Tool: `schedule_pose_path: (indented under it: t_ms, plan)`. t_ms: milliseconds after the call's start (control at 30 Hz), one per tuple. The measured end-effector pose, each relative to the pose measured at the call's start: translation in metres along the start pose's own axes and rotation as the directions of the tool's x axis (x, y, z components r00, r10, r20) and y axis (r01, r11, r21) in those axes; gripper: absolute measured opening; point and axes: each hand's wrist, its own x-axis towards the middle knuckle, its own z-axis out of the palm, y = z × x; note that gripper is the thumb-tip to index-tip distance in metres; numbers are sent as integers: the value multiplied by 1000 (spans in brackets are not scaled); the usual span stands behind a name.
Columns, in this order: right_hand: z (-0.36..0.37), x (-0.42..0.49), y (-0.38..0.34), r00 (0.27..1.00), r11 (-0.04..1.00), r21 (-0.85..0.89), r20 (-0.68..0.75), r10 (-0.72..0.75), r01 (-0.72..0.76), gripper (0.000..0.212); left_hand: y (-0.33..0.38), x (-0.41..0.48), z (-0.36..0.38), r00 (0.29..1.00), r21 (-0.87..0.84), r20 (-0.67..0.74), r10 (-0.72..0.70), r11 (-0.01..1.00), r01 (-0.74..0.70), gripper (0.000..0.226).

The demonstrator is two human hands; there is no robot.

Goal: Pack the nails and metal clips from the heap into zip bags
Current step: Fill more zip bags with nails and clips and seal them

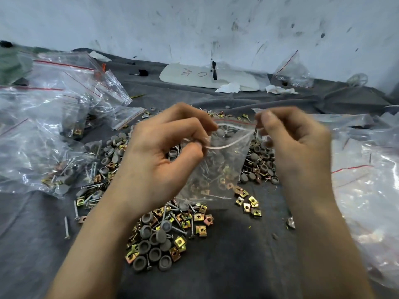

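Zip bag [218,169], where is it? (eng1)

Held up centre frame over the heap [159,240], lower edge down at the pile. (eng2)

Hands? (eng1)

Both holding it. Left hand [159,152] pinches the left end of the mouth between thumb and curled fingers. Right hand [295,143] pinches the right end, by the red line. Near lip sags in a curve, so the mouth gapes. (eng2)

Contents? (eng1)

Nails and clips show through the plastic. Can't tell what's inside and what's behind it. (eng2)

Heap? (eng1)

Nails [66,227], brass-coloured metal clips [246,194] and grey round caps [149,231], mixed, spread under and between both forearms on a grey cloth [237,266]. A few clips lie loose just right of the bag. (eng2)

Surroundings? (eng1)

Filled bags [43,137] piled on the left, more clear bags [367,180] on the right. White board [194,75] with handwriting lies at the back by the scuffed wall [194,22], with tissue scraps [228,87] beside it. (eng2)
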Motion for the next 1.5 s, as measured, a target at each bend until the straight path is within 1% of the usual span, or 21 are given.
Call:
schedule_pose_path:
  t_ms: [67,100,133,200,300,500,567,633,667,700,767,800,867,933,1000,1100,1167,1267,1333,1433,1500]
  plan:
    - [7,2,24,981,979,-151,122,154,-135,19,-1,0,-1,1000,12,-4,-4,1000,4,13]
    - [11,2,34,953,955,-249,211,218,-163,19,-1,0,-2,1000,13,-7,-5,1000,5,13]
    - [14,0,44,919,928,-334,290,269,-166,16,-1,0,-3,1000,15,-11,-5,1000,5,13]
    - [21,-4,58,864,874,-470,382,327,-123,9,-1,1,-5,1000,21,-25,-8,1000,8,14]
    - [28,-7,71,836,775,-631,443,322,35,11,-1,1,-7,999,23,-42,-13,1000,14,15]
    - [28,-4,77,831,719,-691,443,335,79,10,-2,0,-11,999,53,-38,-23,998,25,14]
    - [24,-1,70,848,785,-619,404,342,-22,4,-2,-1,-11,999,43,-39,-33,998,35,14]
    - [15,3,59,887,864,-481,321,331,-148,15,-1,0,-11,998,22,-34,-45,999,46,14]
    - [10,6,50,916,899,-408,277,291,-162,18,0,0,-10,998,14,-28,-50,999,50,14]
    - [5,7,40,946,934,-328,235,224,-140,18,1,0,-10,998,7,-20,-54,999,54,14]
    - [-6,7,15,988,986,-168,153,26,0,19,1,1,-9,998,1,-3,-57,998,57,14]
    - [-11,6,2,988,987,-124,131,-88,104,20,1,1,-8,998,2,6,-56,998,56,14]
    - [-14,3,-19,953,950,-119,135,-271,287,20,2,1,-5,999,5,23,-45,999,45,15]
    - [-12,-2,-30,918,910,-152,166,-361,385,15,3,1,-1,999,15,44,-25,1000,25,16]
    - [-9,-6,-33,903,891,-169,171,-394,421,12,4,0,2,998,15,62,-21,1000,20,18]
    - [-6,-7,-35,887,872,-160,74,-456,462,14,4,-1,4,997,18,68,-21,1000,19,20]
    - [-6,-7,-35,878,868,-136,37,-478,478,17,4,0,4,997,15,72,-16,1000,15,19]
    - [-4,-7,-33,892,876,-173,116,-436,451,12,5,0,5,998,16,70,-9,1000,8,19]
    - [-3,-7,-31,923,916,-143,144,-357,376,14,4,0,4,998,7,54,-16,1000,16,20]
    - [-4,-4,-26,961,962,-24,67,-270,272,15,3,0,2,999,-5,27,-30,1000,30,20]
    - [-8,-1,-16,985,985,-21,24,-169,170,8,2,1,1,999,5,13,-29,1000,29,19]
